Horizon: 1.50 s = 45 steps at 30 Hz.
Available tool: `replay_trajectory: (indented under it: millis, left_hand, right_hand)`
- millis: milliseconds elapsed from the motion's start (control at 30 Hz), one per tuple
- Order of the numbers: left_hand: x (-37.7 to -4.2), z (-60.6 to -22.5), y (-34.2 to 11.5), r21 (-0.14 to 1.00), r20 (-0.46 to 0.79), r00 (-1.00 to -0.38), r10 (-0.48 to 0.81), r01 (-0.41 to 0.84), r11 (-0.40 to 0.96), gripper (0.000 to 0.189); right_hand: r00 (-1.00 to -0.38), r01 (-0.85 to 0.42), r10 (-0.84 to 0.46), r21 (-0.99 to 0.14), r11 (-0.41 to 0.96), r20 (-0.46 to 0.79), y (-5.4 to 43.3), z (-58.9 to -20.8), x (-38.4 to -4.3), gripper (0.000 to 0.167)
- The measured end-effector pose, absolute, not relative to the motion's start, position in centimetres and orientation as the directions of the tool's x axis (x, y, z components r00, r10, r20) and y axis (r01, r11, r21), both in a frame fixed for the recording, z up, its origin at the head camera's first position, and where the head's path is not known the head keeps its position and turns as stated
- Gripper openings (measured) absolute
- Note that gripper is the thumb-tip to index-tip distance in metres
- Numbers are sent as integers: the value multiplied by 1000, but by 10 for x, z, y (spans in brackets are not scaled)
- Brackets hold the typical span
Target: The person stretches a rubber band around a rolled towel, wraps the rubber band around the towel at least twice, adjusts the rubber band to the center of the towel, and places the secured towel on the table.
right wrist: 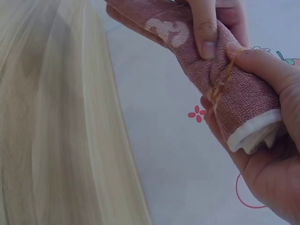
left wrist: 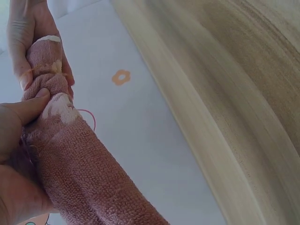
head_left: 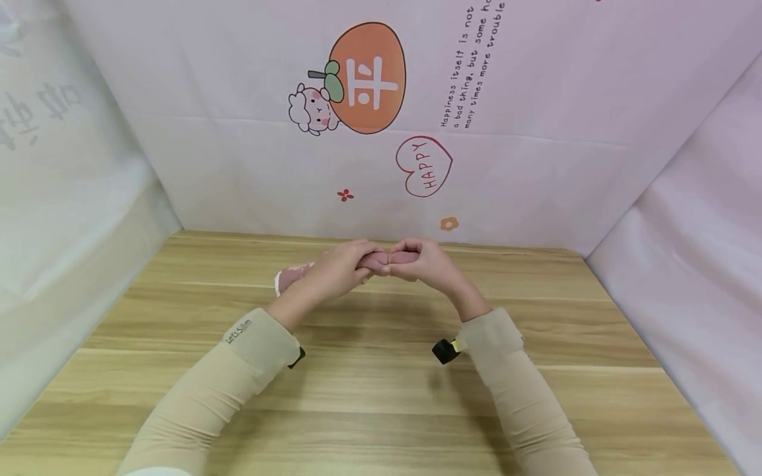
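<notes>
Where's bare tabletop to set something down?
The wooden table shows bare between the left sleeve and the right sleeve, where two black devices jut in, and outside each sleeve toward the side cloths. It's crowded in the head view's far middle, where the left hand and right hand hold the rolled pink towel.

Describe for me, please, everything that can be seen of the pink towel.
The pink towel looks like looped terry cloth, rolled lengthwise into a thick strip, with white edging at its ends and a pale patterned patch. A thin orange band, apparently elastic, cinches it near one end. The left hand grips it, thumb pressing near the band; the right hand holds the banded end. It stretches crosswise over the wooden tabletop.
</notes>
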<state>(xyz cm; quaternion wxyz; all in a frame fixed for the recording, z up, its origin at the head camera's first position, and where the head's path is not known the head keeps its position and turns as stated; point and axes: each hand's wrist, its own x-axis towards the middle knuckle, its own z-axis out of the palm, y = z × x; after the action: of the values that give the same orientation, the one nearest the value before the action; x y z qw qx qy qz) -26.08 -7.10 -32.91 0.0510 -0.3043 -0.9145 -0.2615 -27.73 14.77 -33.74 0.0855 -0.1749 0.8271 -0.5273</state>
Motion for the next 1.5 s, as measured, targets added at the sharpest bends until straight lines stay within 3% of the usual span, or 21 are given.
replay_trajectory:
  millis: [233,700,800,967,1067,1267,1500]
  left_hand:
    - [-260,-331,-71,502,249,-817,519,568,653,21]
    - [-261,-329,-71,614,217,-845,489,508,604,18]
    - [-261,-330,-72,637,221,-847,483,501,586,17]
    - [-263,-331,-75,722,208,-882,424,430,541,25]
    - [-264,-330,-76,740,202,-893,402,408,535,30]
    - [-266,-329,-78,784,191,-910,368,367,501,30]
    - [-266,-323,-79,848,176,-930,323,310,429,36]
  right_hand:
    - [-920,-152,-392,-911,384,-12,148,-333,-279,34]
    - [-912,-134,-410,-958,255,18,151,-334,-282,32]
    - [-907,-141,-419,-965,222,36,153,-335,-284,42]
    - [-876,-125,-473,-992,28,97,154,-339,-286,69]
    - [-860,-136,-490,-990,-46,141,152,-340,-285,72]
    - [-871,-172,-458,-983,-61,181,150,-346,-286,66]
    - [-842,-190,-522,-981,45,139,145,-354,-282,62]
